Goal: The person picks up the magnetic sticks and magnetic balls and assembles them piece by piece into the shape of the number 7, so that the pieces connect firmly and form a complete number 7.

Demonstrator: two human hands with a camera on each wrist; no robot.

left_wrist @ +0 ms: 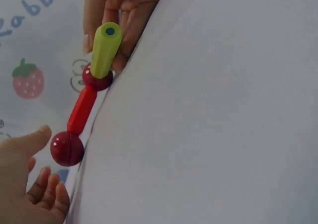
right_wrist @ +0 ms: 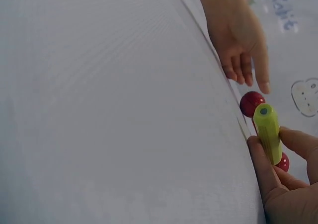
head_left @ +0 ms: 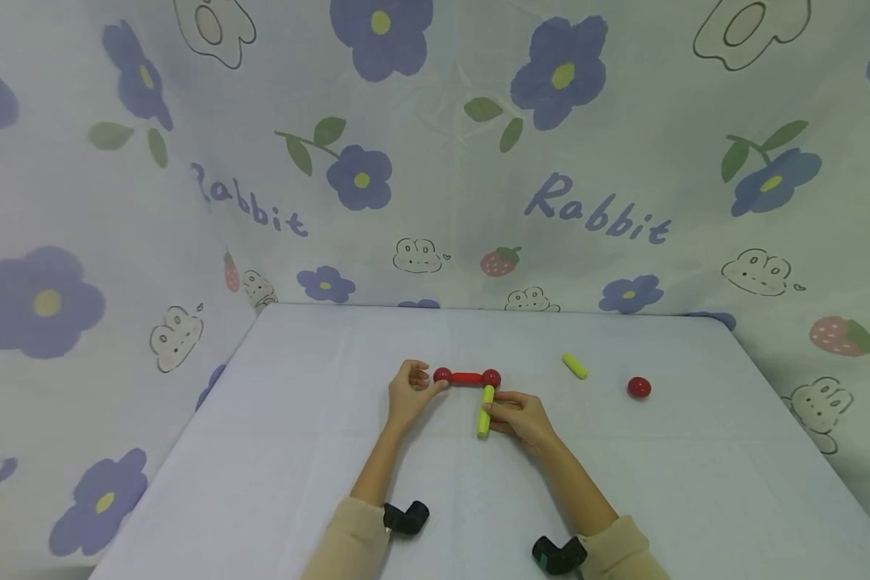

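A red rod (head_left: 467, 379) joins a left red ball (head_left: 442, 375) to a right red ball (head_left: 491, 378), forming a dumbbell shape on the white table. Between thumb and fingers, my right hand (head_left: 524, 419) pinches a yellow-green rod (head_left: 484, 417) whose far end meets the right ball. This rod is faceted, with a small blue dot on its near end (left_wrist: 110, 31). My left hand (head_left: 410, 399) is beside the left ball, thumb and fingers relaxed and apart. A small gap shows between the thumb and the ball in the left wrist view.
To the right on the table (head_left: 275, 403) lie a second yellow-green rod (head_left: 574, 366) and a loose red ball (head_left: 639, 387). A patterned cloth (head_left: 449, 185) hangs behind the table and at its sides. Each wrist wears a black camera (head_left: 408, 518).
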